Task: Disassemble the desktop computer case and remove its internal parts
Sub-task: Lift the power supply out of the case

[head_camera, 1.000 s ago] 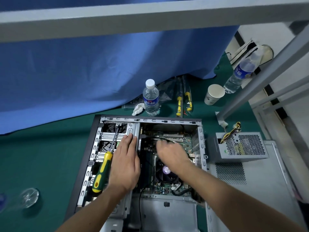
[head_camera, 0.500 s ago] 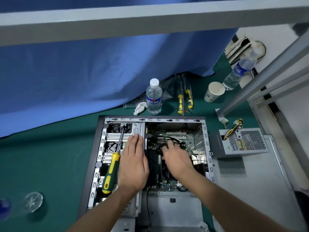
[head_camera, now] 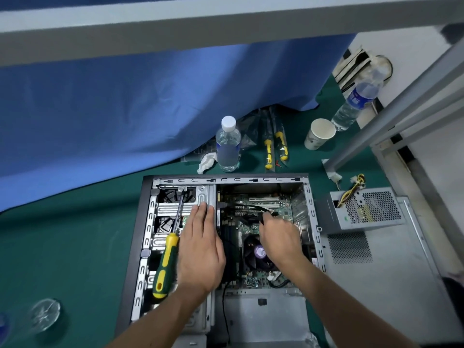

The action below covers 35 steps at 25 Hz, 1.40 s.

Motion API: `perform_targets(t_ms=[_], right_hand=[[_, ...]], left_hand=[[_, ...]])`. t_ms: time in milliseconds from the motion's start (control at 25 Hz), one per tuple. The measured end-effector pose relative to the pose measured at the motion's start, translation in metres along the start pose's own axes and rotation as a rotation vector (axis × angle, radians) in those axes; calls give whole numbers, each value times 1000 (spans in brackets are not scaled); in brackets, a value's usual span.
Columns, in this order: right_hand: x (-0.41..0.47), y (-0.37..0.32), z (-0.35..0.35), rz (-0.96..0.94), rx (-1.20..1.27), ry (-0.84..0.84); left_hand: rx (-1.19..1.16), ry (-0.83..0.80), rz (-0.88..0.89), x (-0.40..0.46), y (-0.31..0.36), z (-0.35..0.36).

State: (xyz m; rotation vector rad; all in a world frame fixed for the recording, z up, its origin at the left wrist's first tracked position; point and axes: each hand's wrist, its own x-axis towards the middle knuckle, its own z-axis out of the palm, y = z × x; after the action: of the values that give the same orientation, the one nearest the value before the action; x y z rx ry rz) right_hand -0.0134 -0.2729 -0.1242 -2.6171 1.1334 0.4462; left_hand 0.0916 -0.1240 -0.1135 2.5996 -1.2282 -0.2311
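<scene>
The case (head_camera: 140, 234) lies open on its side, long axis running away from the person. The left hand (head_camera: 200, 249) rests flat, fingers straight, on the drive cage (head_camera: 175, 209) beside the screwdriver (head_camera: 167, 262). The right hand (head_camera: 278, 237) is nearer the work: its curled fingers pinch a black cable (head_camera: 241, 208) just above the CPU fan (head_camera: 256, 252). The cable runs leftward across the green motherboard (head_camera: 283, 212). The power supply (head_camera: 369, 209) already sits outside, to the right.
</scene>
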Motion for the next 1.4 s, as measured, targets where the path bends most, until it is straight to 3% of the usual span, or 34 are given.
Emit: perform_targets(t_ms=[120, 200, 280, 360, 560, 760, 1080, 1240, 1400], right_hand=[[1, -9, 1, -140, -110, 57], [3, -16, 6, -260, -163, -69], [5, -22, 13, -298, -39, -242], [16, -22, 12, -180, 135, -303], [52, -9, 4, 7, 262, -278], [51, 1, 8, -38, 41, -204], [45, 0, 12, -217, 191, -174], [42, -3, 16, -141, 221, -103], [44, -18, 16, -182, 290, -117]], left_hand=[[9, 12, 5, 0, -2, 2], [8, 10, 9, 0, -1, 1], [-2, 13, 12, 0, 0, 2], [-8, 17, 15, 0, 0, 2], [-5, 15, 11, 0, 0, 3], [-1, 12, 22, 0, 1, 0], [3, 16, 11, 0, 2, 2], [-3, 21, 2, -1, 2, 1], [-9, 15, 7, 1, 3, 2]])
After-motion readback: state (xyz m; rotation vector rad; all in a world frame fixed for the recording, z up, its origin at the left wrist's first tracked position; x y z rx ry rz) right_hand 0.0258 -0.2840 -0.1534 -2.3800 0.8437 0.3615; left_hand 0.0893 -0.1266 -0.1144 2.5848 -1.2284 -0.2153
